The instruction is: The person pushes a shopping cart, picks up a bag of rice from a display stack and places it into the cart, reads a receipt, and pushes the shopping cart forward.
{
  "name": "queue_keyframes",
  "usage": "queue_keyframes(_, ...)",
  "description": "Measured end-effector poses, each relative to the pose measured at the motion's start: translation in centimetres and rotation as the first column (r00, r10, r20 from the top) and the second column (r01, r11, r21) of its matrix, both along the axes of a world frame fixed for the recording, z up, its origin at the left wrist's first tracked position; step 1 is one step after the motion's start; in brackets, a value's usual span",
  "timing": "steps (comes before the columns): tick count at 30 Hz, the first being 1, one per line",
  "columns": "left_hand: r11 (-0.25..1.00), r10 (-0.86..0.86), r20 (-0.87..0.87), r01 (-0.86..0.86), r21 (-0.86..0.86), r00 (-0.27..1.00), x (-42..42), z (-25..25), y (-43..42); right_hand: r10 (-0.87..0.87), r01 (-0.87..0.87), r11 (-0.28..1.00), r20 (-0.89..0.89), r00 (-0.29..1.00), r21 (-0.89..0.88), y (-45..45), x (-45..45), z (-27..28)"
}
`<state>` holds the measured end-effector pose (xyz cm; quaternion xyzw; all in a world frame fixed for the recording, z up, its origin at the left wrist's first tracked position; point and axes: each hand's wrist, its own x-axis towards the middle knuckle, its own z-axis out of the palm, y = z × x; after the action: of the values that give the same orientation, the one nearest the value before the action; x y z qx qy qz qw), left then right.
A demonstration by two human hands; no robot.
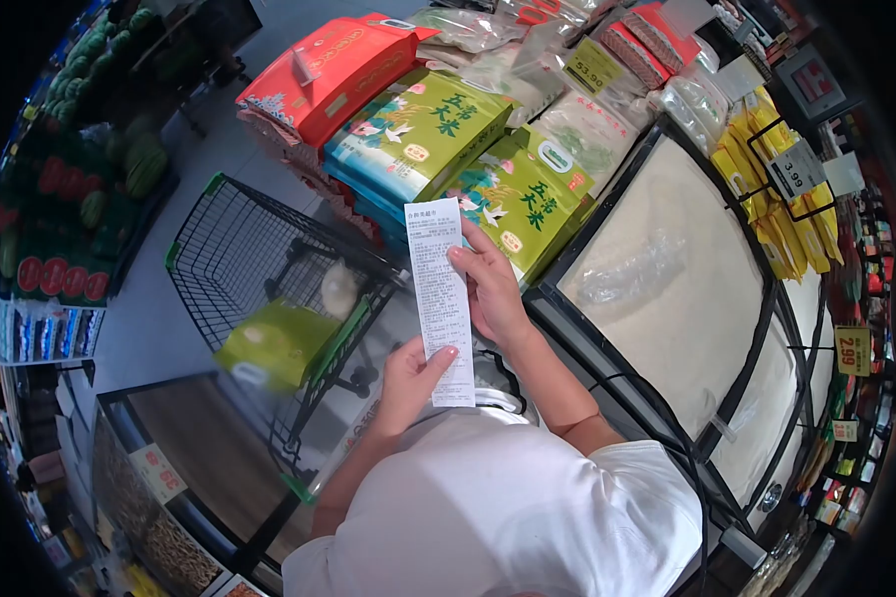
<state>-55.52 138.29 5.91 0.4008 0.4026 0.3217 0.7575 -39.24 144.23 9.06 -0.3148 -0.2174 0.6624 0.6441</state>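
A long white printed receipt (440, 289) hangs upright in front of my chest, its lines of small text facing me. My left hand (410, 383) pinches its lower part, thumb on the printed face. Higher up, my right hand (488, 284) grips the right edge, with the thumb over the paper. The fingers behind the receipt are partly hidden. Just beyond it stand green rice bags (533, 194) with Chinese lettering. To the left is a black wire shopping cart (224, 229) with green trim, holding a green bag (279, 343) and a whitish round item (339, 289).
Red bags (334, 75) and clear-wrapped rice packs are piled at the back. A bin of white grain (657, 269) with a plastic bag on it is on the right. Yellow packets (767, 189) hang beyond it. A dark-framed bin (184, 448) stands at lower left, watermelons (144, 164) further off.
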Motion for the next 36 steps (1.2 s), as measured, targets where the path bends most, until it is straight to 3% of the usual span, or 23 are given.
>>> queue_keyframes(36, 1.000, -0.022, -0.020, 0.022, -0.019, 1.000, 0.5, -0.3, 1.4, -0.054, 0.054, 0.998, -0.014, 0.998, -0.026, 1.2, 0.4, -0.9)
